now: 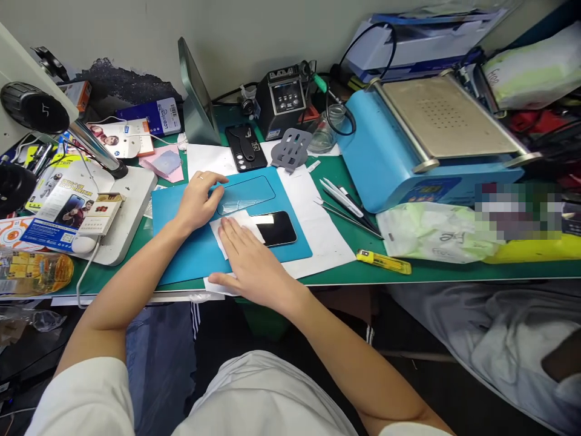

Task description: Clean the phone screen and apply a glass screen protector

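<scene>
A phone (278,229) lies screen up on a blue mat (181,266), its dark glass reflecting light. Over its left part is a white wipe (221,235). My right hand (254,263) presses flat on that wipe, fingers stretched out and thumb apart. A clear sheet with a black outline (254,189), seemingly a screen protector, lies just behind the phone. At its left end rests my left hand (200,200), thumb and forefinger apart, fingers bent loosely. What lies beneath the left palm is hidden.
Tweezers (342,200) and a yellow utility knife (384,261) lie to the right, before a blue heating-plate machine (376,151). A black phone case (246,147), a soldering station (282,100) and a glass jar (323,133) stand behind. A microscope base (136,200) occupies the left.
</scene>
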`<control>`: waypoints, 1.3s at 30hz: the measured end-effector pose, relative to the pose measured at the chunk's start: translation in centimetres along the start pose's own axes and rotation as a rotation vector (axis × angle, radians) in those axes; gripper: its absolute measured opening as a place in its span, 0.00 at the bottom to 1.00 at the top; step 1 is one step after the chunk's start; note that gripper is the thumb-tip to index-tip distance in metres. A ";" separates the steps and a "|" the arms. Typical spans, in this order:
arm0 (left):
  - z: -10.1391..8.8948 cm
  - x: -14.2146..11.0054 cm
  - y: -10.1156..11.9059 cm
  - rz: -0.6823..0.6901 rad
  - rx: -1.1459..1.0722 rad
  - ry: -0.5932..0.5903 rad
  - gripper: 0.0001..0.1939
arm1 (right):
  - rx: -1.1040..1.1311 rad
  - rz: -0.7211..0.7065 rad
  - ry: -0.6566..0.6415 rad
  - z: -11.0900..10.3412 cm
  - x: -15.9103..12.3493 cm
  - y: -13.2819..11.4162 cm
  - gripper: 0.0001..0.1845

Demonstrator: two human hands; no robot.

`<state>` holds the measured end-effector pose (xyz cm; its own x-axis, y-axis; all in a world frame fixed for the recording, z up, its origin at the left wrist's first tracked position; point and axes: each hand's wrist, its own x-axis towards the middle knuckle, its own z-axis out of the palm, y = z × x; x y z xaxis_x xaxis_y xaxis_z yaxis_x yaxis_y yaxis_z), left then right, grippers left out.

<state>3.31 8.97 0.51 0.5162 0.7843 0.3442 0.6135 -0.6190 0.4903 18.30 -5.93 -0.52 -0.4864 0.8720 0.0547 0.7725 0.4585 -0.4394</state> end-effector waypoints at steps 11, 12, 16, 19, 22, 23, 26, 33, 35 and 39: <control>0.1 -0.2 0.0 0.021 -0.021 -0.035 0.10 | -0.113 0.135 0.023 -1.1 -6.6 5.0 0.49; 0.1 -0.2 0.0 0.019 -0.022 -0.035 0.10 | -0.116 0.163 0.025 -1.3 -6.5 5.4 0.49; 0.2 -0.2 0.0 0.023 -0.033 -0.018 0.11 | -0.091 0.230 0.052 -1.5 -4.1 5.2 0.55; 0.1 -0.1 0.0 0.025 -0.032 -0.029 0.12 | -0.033 0.180 0.048 -0.8 -1.3 3.2 0.59; 0.0 0.0 -0.1 0.022 -0.032 -0.030 0.12 | 0.005 0.085 0.023 0.0 0.6 0.7 0.60; 0.0 0.0 -0.2 0.018 -0.033 -0.028 0.12 | 0.007 0.060 0.016 0.2 0.8 0.1 0.60; -0.1 0.1 -0.4 0.014 -0.034 -0.022 0.12 | 0.000 0.005 0.011 0.6 0.3 -0.8 0.57; -0.2 0.0 -0.7 0.044 -0.042 0.001 0.12 | -0.064 0.100 0.043 -0.6 -3.6 3.4 0.50; -0.3 -0.1 -0.7 0.016 -0.045 0.005 0.11 | -0.075 0.144 0.051 -1.3 -4.0 5.1 0.49; -0.4 -0.3 -0.5 -0.022 -0.024 -0.003 0.11 | -0.109 0.178 0.074 -1.8 -3.6 6.5 0.49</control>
<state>2.65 9.07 0.48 0.5050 0.7973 0.3305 0.6104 -0.6007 0.5163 25.85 -5.73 -1.94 -0.3099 0.9493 0.0527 0.8852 0.3083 -0.3483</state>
